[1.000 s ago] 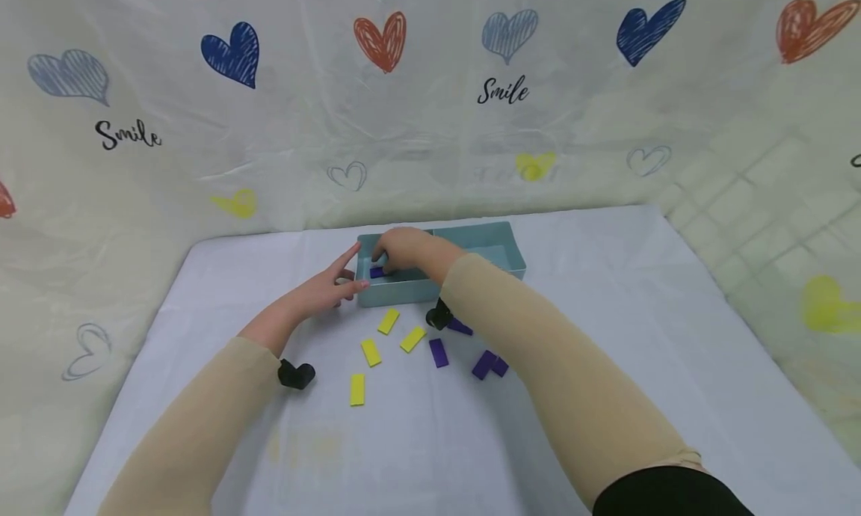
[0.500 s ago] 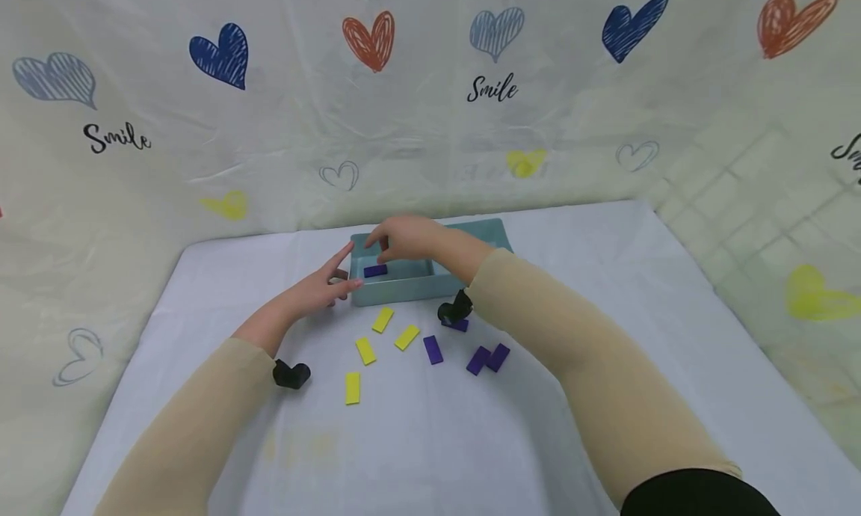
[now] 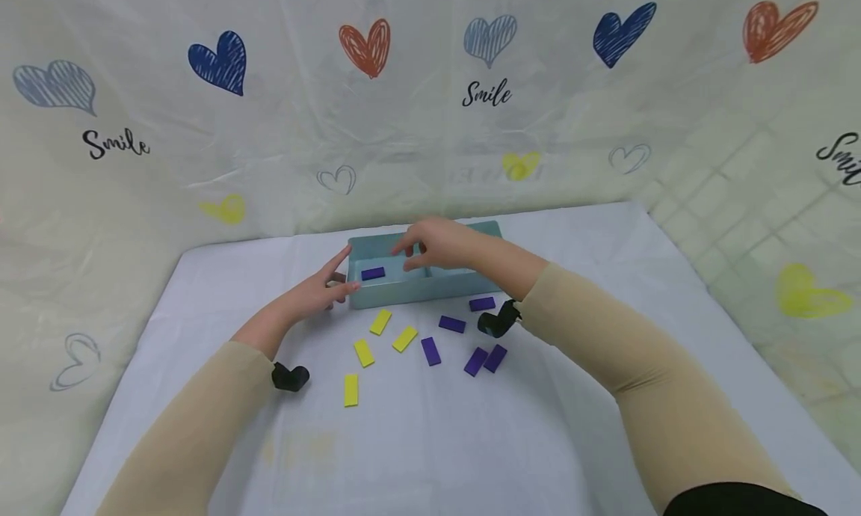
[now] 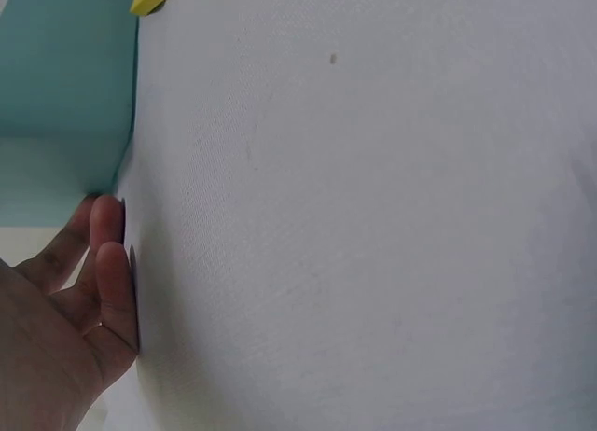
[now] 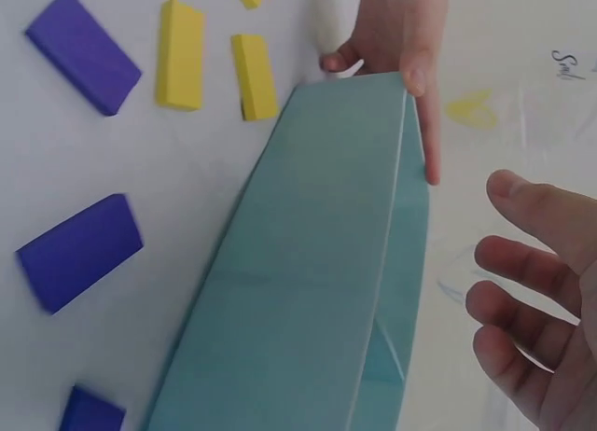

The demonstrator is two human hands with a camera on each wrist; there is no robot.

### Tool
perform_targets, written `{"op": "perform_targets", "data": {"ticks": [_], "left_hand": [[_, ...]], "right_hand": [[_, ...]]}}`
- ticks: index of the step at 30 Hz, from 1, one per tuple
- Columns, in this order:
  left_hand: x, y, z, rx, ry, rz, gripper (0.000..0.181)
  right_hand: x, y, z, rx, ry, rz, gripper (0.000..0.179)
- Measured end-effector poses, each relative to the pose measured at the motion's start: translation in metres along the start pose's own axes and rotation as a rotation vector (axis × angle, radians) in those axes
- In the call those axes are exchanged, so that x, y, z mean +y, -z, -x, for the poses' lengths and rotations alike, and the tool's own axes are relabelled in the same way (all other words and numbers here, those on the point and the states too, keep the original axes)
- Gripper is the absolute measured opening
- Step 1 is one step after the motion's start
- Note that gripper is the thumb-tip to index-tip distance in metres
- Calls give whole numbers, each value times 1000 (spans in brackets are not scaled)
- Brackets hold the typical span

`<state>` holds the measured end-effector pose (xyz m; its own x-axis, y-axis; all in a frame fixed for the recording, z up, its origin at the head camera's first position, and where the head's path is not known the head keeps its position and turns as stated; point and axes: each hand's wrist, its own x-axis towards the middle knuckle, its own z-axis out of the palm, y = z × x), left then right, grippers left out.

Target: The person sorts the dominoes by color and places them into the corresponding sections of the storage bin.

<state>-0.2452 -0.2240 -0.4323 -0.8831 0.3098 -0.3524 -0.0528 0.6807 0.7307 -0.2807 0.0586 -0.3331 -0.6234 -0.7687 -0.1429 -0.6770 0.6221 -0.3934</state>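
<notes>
A teal two-compartment box [image 3: 390,296] stands at the back of the table. One purple block [image 3: 373,274] lies in its left compartment. My left hand [image 3: 315,293] touches the box's left end, index finger extended toward the back corner and thumb at the front corner. In the left wrist view, fingertips of the left hand [image 4: 114,272] lie against the cloth beside the box. Over the middle of the box hovers my right hand [image 3: 444,244], fingers loosely bent. The right wrist view shows nothing between the fingers of the right hand [image 5: 536,305].
Several yellow blocks [image 3: 364,353] lie scattered on the white cloth in front of the box. Several purple blocks [image 3: 431,351] lie to their right. A curtain [image 3: 417,112] printed with hearts hangs behind the table.
My right hand has let go of the purple block inside the left compartment, lifted and moved right toward the divider. The left hand has stayed at the box's end.
</notes>
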Motion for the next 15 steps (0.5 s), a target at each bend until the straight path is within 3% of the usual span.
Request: {"op": "perform_targets", "data": {"ticks": [10,15], "left_hand": [[-3,-1,-1,5,-5,-10,83],[-2,-2,-1,15,-1,-14,83]], "right_hand": [[23,-11,51,10,25,28,34],[36,-17,80,33,-36,-21,31]]}}
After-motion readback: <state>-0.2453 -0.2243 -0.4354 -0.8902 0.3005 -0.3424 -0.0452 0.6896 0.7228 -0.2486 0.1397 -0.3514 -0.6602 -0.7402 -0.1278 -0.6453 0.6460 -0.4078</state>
